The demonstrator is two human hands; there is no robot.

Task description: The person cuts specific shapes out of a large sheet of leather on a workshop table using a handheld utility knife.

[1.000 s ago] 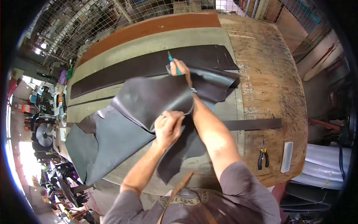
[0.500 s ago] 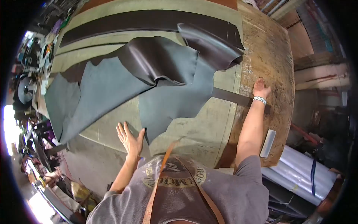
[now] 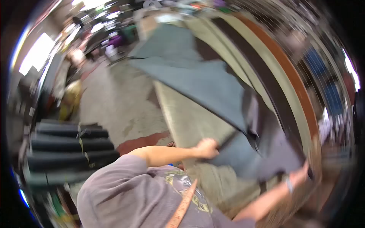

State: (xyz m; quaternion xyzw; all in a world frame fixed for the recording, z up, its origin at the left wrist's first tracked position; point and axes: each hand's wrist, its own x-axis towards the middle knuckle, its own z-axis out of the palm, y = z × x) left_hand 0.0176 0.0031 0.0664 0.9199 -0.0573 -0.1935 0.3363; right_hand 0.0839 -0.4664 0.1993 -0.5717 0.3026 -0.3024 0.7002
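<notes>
The person leans over the long work table (image 3: pixel 190 125) and holds a large grey sheet of leather (image 3: pixel 205 83) at its near end with both hands. The whole view is blurred, so small details are hard to read.

The left hand (image 3: pixel 207 148) is closed in a fist on the near edge of the sheet, just above the pale table surface. The right hand (image 3: pixel 302 173) grips the other near corner of the sheet, at the far right side of the table; a bracelet (image 3: pixel 289 185) sits on that wrist. The fingers of this hand are too blurred to see one by one, but the leather bends up into the hand, so it looks closed on the material.

Between the two hands the sheet sags a little — one darker fold (image 3: pixel 253 117) stands up from it near the middle. From there the leather runs away along the table, flat and grey, toward the far end.

Beside the sheet, along the table's far side, lies a long dark strip (image 3: pixel 266 79), and next to it a brown band (image 3: pixel 294 79) follows the edge.

To the left of the person, by the concrete floor (image 3: pixel 114 102), dark rolls (image 3: pixel 68 146) lie stacked on each other.
</notes>
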